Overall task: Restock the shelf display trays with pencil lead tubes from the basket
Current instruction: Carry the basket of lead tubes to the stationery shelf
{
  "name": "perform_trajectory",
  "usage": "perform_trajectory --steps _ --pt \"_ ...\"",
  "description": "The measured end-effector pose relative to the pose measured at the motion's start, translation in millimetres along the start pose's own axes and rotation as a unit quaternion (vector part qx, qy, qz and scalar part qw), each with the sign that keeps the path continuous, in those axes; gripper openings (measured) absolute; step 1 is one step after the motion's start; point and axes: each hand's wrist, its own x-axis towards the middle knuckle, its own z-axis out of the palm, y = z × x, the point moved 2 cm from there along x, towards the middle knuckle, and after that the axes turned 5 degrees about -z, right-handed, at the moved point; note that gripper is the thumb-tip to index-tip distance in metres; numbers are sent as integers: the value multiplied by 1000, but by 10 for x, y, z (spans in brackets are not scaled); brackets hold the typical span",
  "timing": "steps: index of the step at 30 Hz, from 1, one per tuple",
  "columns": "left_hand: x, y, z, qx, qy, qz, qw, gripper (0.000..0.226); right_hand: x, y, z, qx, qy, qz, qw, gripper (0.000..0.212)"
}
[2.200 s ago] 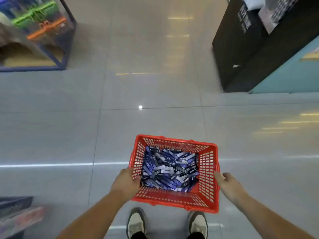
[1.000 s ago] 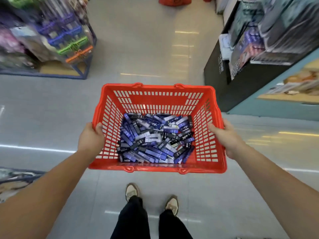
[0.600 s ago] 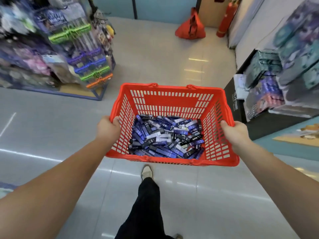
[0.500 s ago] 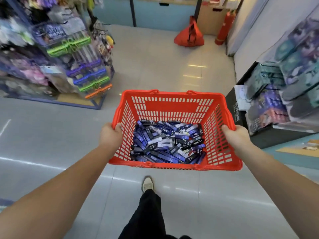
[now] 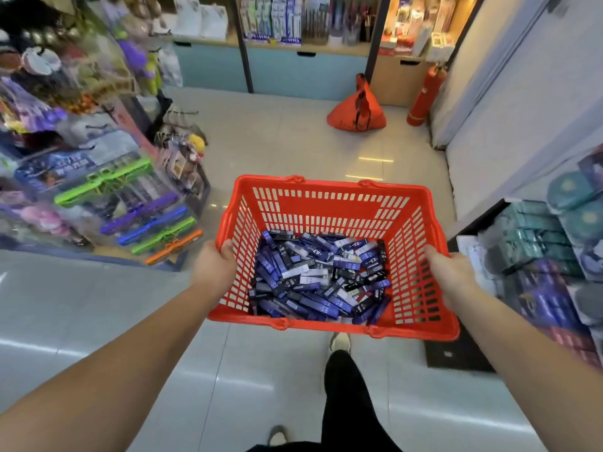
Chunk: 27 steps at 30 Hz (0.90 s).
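While left hand (image 5: 213, 268), right hand (image 5: 452, 273) clamp fingers on basket (image 5: 326, 203) rims, open floor (image 5: 277, 141) ahead.

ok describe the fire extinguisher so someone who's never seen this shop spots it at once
Look past the red plastic basket to the stocked shelves on the far wall. At their right end, on the floor, stands a red cylindrical fire extinguisher. Unlike the slumped orange-red bag to its left, it is tall, rigid and yellow-banded.

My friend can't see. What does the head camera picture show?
A left hand and right hand grip the sides of a red basket of pencil lead tubes. Ahead stand stationery shelves, a red bag and a fire extinguisher.
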Motion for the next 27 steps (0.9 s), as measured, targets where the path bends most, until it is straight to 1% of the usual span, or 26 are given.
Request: perform_trajectory --steps 2,5,8,9,11,14,16,20,24,27 --pt "304 265 123 8 11 -6 1000 44 382 -230 99 1 4 -9 1000 35" --pt "684 661 179 21 37 5 999 44 886 -595 234 -22 -25 -32 999 40" --pt "1124 1014 175 34 48 8 998 38 1293 -990 407 -49 -56 -65 995 34" --pt "1265 1135 166 36 47 9 998 37 1409 -1108 491 -42 -68 -71 994 32" --pt "1608 1325 169 36 52 20 998 39 1633 -1337 698 -28 -81 -65 994 27" --pt "2195 1611 167 32 56 23 998 44 2063 -1663 1072 -41 -86 -46 994 23" --pt "2620 1790 174 33 61 19 997 45 2398 -1892 1347 -56 -87 -30 994 28" --pt "3564 2203 142 25 60 21 998 44 3056 -2483 1950 -85 -77 -15 993 52" --pt "4519 2683 50 16 56 21 998 45 3616 -3225 2491 -99 -53 -11 994 55" --pt "5112 3117 -49 6 50 12 999 45 4031 -3812 2848 -95 -51 -10 994 53"
